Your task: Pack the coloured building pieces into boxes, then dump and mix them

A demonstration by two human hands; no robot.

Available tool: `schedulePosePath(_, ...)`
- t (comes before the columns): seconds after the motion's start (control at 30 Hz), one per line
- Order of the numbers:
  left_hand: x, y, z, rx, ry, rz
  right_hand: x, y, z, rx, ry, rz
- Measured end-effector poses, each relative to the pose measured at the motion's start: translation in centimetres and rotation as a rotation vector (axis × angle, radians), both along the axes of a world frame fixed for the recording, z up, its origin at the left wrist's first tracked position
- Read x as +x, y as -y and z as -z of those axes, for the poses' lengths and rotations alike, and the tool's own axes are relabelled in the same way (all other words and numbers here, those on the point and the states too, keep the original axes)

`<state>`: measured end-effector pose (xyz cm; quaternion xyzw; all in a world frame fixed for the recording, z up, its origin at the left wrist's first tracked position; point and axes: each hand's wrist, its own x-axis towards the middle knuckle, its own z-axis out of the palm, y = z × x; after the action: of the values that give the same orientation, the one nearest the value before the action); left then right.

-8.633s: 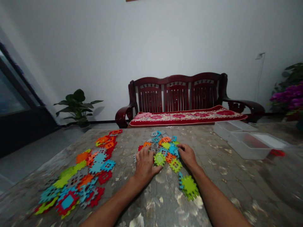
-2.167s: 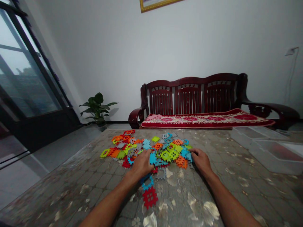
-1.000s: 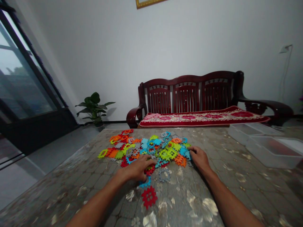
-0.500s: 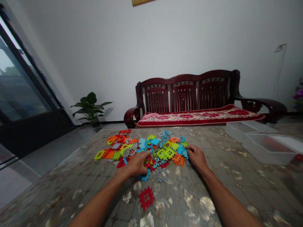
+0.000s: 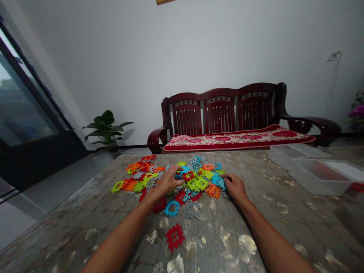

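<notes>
Flat toothed plastic pieces in many colours lie in a loose pile on the table. My left hand point(image 5: 170, 180) is over the middle of the pile, thumb and forefinger apart. Just right of its fingertips lies a red piece point(image 5: 188, 175) on top of the green ones point(image 5: 199, 184). At the pile's right edge, my right hand point(image 5: 235, 186) rests with fingers reaching to the blue pieces point(image 5: 218, 180); I see nothing held in it. Nearer to me are a blue ring-shaped piece point(image 5: 165, 208), a grey frame piece point(image 5: 193, 215) and a red window-shaped piece point(image 5: 175, 237).
Two clear plastic boxes point(image 5: 318, 187) stand at the table's right side. A patterned cover lies on the table point(image 5: 273, 227). Behind it is a dark wooden bench point(image 5: 218, 110) with a red floral mat point(image 5: 239, 142). A potted plant point(image 5: 108, 129) stands at the back left.
My left hand has moved forward, up over the pile, uncovering the blue ring-shaped piece. A red piece now shows beside its fingertips on the green ones. The right hand has hardly moved.
</notes>
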<state>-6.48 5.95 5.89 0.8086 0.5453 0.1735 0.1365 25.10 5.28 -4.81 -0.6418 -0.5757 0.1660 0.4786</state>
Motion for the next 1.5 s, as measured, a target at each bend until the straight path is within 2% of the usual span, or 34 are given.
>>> schedulePosePath(0.1,-1.7,1.7,-0.2,-0.080,-0.076,0.090,0.0,0.0,0.0,0.005,-0.004,0.002)
schedulePosePath(0.2,-2.9,3.4,0.0,-0.179,-0.245,0.202,-0.1,0.0,-0.1,0.010,-0.008,-0.001)
schedulePosePath(0.27,-3.2,4.2,0.2,-0.206,-0.336,0.249,-0.2,0.1,-0.1,0.012,-0.011,0.000)
schedulePosePath(0.37,-3.1,4.8,0.8,-0.194,-0.356,0.296,-0.3,0.4,-0.5,0.022,-0.005,0.025)
schedulePosePath(0.5,-2.7,4.8,1.2,-0.166,-0.379,0.304,-0.9,1.6,-1.7,0.191,0.115,0.043)
schedulePosePath(0.57,-2.6,4.6,1.2,-0.157,-0.407,0.305,-1.7,2.4,-2.5,0.310,0.191,-0.056)
schedulePosePath(0.7,-2.5,4.5,1.4,-0.150,-0.439,0.314,-4.4,4.5,-4.0,0.450,0.333,-0.431)
schedulePosePath(0.8,-2.5,4.8,1.5,-0.126,-0.460,0.307,-6.6,6.1,-4.7,0.408,0.490,-0.644)
schedulePosePath(0.93,-2.3,5.4,1.4,-0.109,-0.502,0.292,-8.3,7.3,-5.4,0.268,0.689,-0.812)
schedulePosePath(1.07,-1.7,6.0,1.1,-0.113,-0.565,0.270,-8.6,7.4,-5.7,0.237,0.740,-0.887)
schedulePosePath(1.5,-1.4,6.7,-0.4,-0.096,-0.576,0.215,-8.9,7.3,-5.2,0.301,0.780,-0.916)
